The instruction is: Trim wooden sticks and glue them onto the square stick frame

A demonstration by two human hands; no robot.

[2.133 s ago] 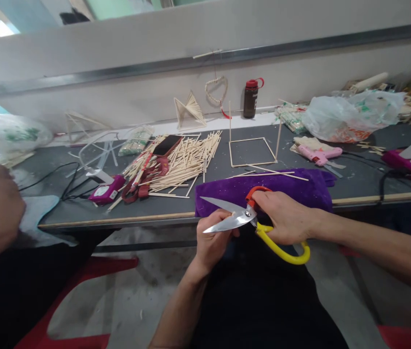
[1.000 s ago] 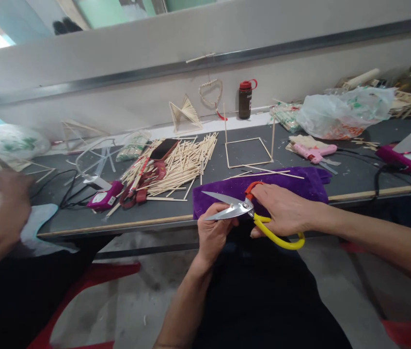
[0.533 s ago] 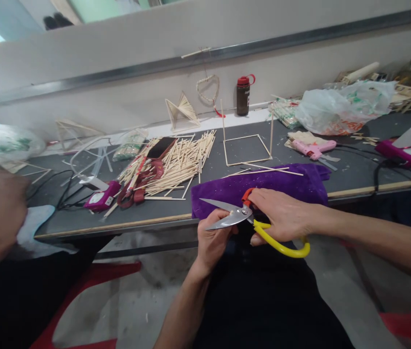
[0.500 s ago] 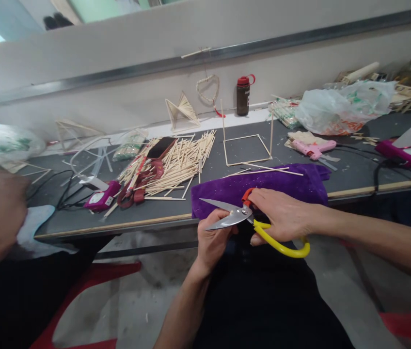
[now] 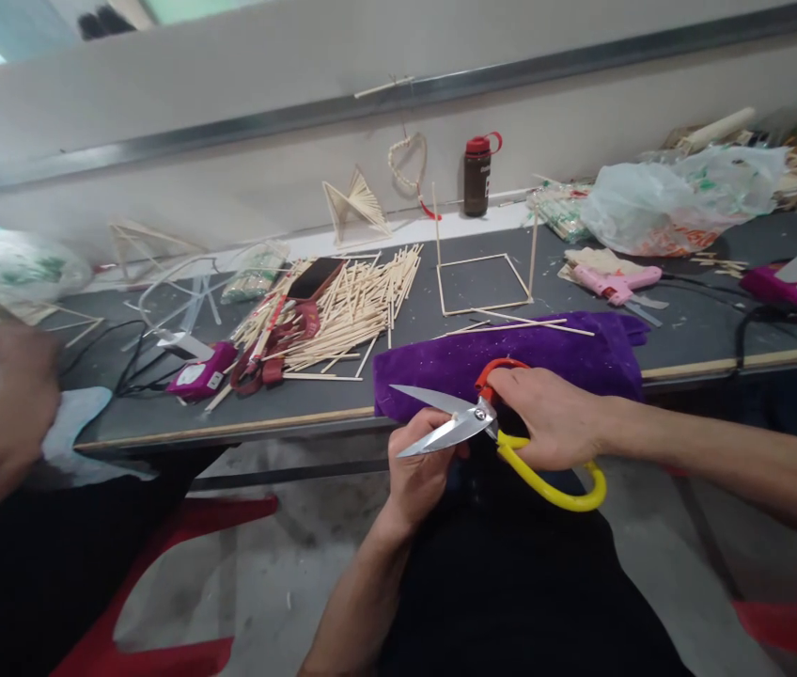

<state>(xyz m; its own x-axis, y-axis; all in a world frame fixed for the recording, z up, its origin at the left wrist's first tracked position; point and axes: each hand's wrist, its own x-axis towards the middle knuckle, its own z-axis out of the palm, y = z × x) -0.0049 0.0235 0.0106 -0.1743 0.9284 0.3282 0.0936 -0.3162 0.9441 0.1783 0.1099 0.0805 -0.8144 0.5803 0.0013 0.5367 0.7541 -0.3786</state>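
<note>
In the head view my right hand [image 5: 546,418] grips a pair of scissors [image 5: 446,431] with one red and one yellow handle. Their blades stand apart and point left. My left hand [image 5: 421,470] is closed just behind the blades, its fingers partly covered by the lower one. A small pale end of a thin wooden stick shows between the blades at these fingers; most of the stick is hidden. Beneath the hands' far side lies a purple cloth [image 5: 405,371] along the table edge, with a few loose sticks [image 5: 539,322] across its back.
Behind the cloth stands a square stick frame [image 5: 487,308] with two uprights. Left of it lie a stick pile [image 5: 349,324], a phone [image 5: 314,279] and a magenta box [image 5: 201,372]. Rightward are a pink glue gun [image 5: 614,282] and plastic bag [image 5: 680,202]. A co-worker's hand [image 5: 22,362] is at far left.
The red handle loop has lifted slightly and the scissor handles have spread a little wider. My left hand stays closed near the blades. The whole view has shifted slightly.
</note>
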